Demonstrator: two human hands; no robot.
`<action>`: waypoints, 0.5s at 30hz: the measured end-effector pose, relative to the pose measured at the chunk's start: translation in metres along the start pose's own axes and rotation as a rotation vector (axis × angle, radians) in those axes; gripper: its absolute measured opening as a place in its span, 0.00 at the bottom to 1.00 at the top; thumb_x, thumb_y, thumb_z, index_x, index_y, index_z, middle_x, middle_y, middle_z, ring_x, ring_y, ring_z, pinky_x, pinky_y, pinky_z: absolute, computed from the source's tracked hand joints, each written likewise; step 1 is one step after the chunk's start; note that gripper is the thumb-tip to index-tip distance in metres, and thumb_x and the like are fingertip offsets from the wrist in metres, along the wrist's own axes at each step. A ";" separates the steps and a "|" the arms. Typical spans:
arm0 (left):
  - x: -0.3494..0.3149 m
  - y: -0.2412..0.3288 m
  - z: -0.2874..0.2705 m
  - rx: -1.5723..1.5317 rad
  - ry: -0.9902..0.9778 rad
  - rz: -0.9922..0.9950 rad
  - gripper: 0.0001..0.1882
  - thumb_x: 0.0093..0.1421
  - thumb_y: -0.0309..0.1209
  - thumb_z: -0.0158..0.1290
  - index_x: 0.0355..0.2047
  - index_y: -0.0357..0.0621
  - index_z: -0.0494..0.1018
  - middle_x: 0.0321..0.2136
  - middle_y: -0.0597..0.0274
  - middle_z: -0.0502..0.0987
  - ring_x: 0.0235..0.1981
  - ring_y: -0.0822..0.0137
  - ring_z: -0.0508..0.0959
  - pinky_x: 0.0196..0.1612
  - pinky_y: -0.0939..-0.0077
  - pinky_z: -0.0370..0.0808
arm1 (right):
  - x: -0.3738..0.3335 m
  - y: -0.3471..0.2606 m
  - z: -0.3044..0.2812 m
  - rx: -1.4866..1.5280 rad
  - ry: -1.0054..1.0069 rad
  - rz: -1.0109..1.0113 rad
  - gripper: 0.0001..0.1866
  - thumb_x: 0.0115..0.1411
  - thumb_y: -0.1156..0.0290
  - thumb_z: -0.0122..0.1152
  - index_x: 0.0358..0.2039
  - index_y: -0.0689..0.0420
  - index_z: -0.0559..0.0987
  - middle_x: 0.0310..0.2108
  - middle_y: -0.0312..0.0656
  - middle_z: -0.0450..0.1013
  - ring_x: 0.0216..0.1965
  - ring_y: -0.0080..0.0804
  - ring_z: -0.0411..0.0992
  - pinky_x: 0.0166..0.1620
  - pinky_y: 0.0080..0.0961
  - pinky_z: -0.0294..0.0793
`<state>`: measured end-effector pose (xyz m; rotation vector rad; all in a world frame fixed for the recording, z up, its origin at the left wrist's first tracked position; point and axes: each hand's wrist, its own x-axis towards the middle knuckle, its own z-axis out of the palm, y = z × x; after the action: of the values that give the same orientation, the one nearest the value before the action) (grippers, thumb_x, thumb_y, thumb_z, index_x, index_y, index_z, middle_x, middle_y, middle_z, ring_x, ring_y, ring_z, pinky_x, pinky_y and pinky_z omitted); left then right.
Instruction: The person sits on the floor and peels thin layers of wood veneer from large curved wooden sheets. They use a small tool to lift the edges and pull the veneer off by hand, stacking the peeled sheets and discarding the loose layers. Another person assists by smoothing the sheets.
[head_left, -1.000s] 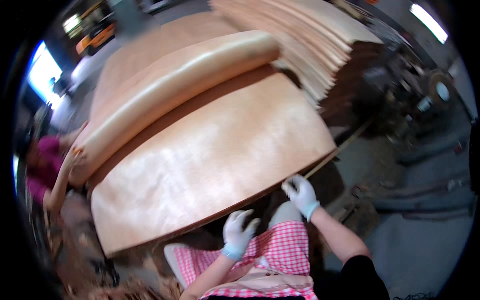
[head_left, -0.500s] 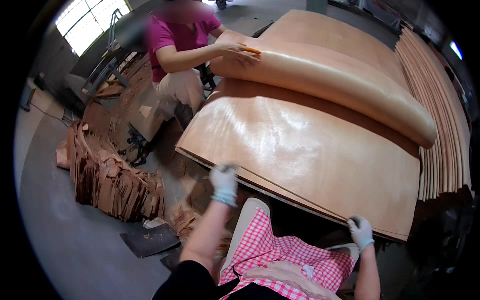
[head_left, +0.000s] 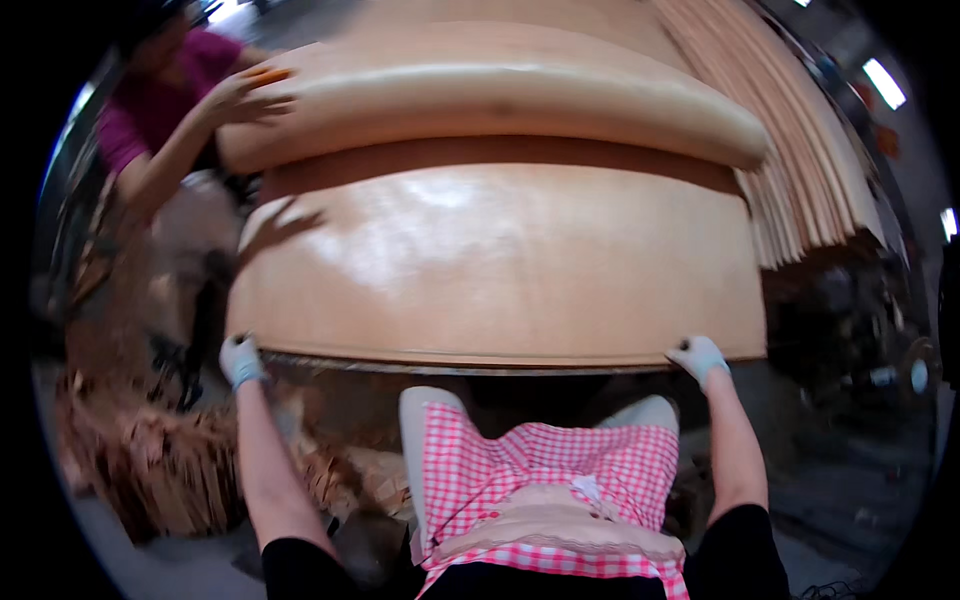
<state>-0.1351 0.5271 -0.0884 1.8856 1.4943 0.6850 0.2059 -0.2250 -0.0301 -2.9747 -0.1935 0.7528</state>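
Note:
A broad, glossy tan wood veneer sheet lies flat before me, over other thin layers at its near edge. My left hand, in a pale glove, is closed at the sheet's near left corner. Toward the other end of the same edge, my gloved right hand pinches the rim with thumb and fingers. Behind, a large sheet is bent over into a thick roll that spans the width and throws a shadow on the flat part.
At the far left a person in a magenta top rests a hand on the roll, an orange tool in it. Stacked wavy veneer sheets stand on the right. Torn veneer scraps are piled at lower left.
My left hand has moved left along the near edge to the corner. My right hand stays at the edge. The view has turned, so the sheet now appears squarely ahead.

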 end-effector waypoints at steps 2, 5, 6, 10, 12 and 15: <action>-0.015 0.028 -0.005 0.260 0.216 -0.028 0.20 0.51 0.34 0.60 0.43 0.38 0.76 0.35 0.51 0.81 0.33 0.55 0.80 0.40 0.64 0.77 | 0.004 -0.008 -0.001 -0.043 -0.028 0.011 0.30 0.47 0.46 0.65 0.38 0.61 0.81 0.41 0.57 0.76 0.45 0.52 0.73 0.49 0.41 0.72; -0.111 0.126 0.041 0.485 0.214 0.085 0.34 0.57 0.42 0.55 0.59 0.36 0.62 0.57 0.38 0.65 0.56 0.46 0.68 0.61 0.57 0.63 | -0.001 -0.016 -0.010 -0.003 -0.075 -0.004 0.25 0.49 0.49 0.65 0.36 0.60 0.81 0.39 0.55 0.76 0.44 0.50 0.75 0.49 0.39 0.72; -0.129 0.107 0.079 0.255 0.197 0.466 0.34 0.57 0.42 0.54 0.57 0.29 0.62 0.55 0.36 0.67 0.56 0.44 0.67 0.61 0.57 0.62 | 0.002 -0.026 -0.013 0.024 -0.088 -0.017 0.24 0.49 0.50 0.65 0.36 0.59 0.81 0.39 0.54 0.77 0.44 0.49 0.75 0.48 0.39 0.73; -0.344 0.209 0.192 0.329 -0.432 0.935 0.48 0.50 0.48 0.59 0.64 0.31 0.53 0.63 0.36 0.55 0.66 0.40 0.51 0.68 0.48 0.43 | -0.002 -0.011 -0.004 0.049 -0.072 -0.051 0.27 0.50 0.47 0.64 0.38 0.60 0.81 0.41 0.55 0.76 0.44 0.50 0.74 0.49 0.40 0.72; -0.414 0.254 0.207 0.297 -0.648 0.922 0.55 0.47 0.55 0.60 0.66 0.35 0.48 0.66 0.39 0.49 0.68 0.43 0.47 0.69 0.50 0.41 | -0.004 -0.009 -0.003 0.069 -0.077 -0.077 0.27 0.50 0.47 0.62 0.38 0.60 0.81 0.41 0.55 0.76 0.44 0.51 0.74 0.49 0.42 0.73; -0.439 0.263 0.225 0.474 -0.690 0.910 0.56 0.45 0.55 0.62 0.65 0.35 0.49 0.65 0.40 0.52 0.67 0.45 0.48 0.68 0.51 0.42 | -0.010 -0.018 -0.011 0.106 -0.085 -0.089 0.24 0.52 0.49 0.60 0.39 0.58 0.81 0.41 0.53 0.76 0.44 0.50 0.75 0.48 0.42 0.73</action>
<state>0.1013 0.0224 -0.0491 2.7817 0.3204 -0.0327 0.2008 -0.2093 -0.0144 -2.8163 -0.2797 0.8518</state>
